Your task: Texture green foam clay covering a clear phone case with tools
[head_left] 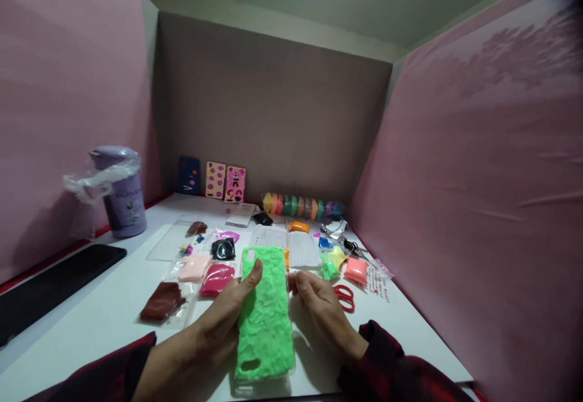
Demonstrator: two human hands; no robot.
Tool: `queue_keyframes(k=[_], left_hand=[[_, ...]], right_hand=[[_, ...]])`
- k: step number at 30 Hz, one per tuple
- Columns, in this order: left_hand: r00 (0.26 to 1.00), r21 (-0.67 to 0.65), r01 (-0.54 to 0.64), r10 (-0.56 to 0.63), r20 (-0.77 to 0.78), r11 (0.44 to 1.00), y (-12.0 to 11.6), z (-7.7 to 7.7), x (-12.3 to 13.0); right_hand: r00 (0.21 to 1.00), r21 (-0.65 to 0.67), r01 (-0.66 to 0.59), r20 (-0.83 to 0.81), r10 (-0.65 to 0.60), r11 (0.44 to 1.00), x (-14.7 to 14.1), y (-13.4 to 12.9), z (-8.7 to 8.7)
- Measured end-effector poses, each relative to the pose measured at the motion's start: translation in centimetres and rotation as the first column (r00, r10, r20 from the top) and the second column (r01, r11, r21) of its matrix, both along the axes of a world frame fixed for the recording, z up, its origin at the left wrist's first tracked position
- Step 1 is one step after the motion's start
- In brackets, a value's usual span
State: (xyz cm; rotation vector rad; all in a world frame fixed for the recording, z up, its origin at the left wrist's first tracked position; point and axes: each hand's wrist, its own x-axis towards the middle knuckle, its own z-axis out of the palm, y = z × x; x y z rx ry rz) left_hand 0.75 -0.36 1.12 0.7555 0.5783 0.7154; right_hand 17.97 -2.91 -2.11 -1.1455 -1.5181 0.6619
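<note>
A phone case (266,314) coated in bumpy bright green clay stands tilted up just over the front of the table. Its clear rim shows along the right side and bottom, with cutouts at the top left and lower left. My left hand (228,311) grips it from the left, thumb lying over the green face and the other fingers hidden behind. At the right edge, my right hand (321,311) has its fingers curled and thumb pressed to them, fingertips at the rim. Whether a small bit is pinched there I cannot make out.
Bagged brown clay (161,302), red clay (217,280) and coral clay (356,270) lie around, with red scissors (345,298) at right. Behind are an open notebook (304,250), decorated cases (215,180) and a clay roll (300,206). A purple tumbler (125,201) and black phone (59,283) sit left.
</note>
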Motion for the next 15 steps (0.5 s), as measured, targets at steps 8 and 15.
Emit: queue_keyframes(k=[8, 15], left_hand=[[0.993, 0.092, -0.010, 0.021, -0.120, 0.996, 0.2, -1.5, 0.8], [0.852, 0.504, -0.363, 0.498, -0.160, 0.784, 2.8, -2.1, -1.2]], right_hand=[[0.835, -0.202, -0.234, -0.543, 0.090, 0.951, -1.1, -0.5, 0.3], [0.857, -0.291, -0.180, -0.515, 0.005, 0.940, -0.5, -0.6, 0.5]])
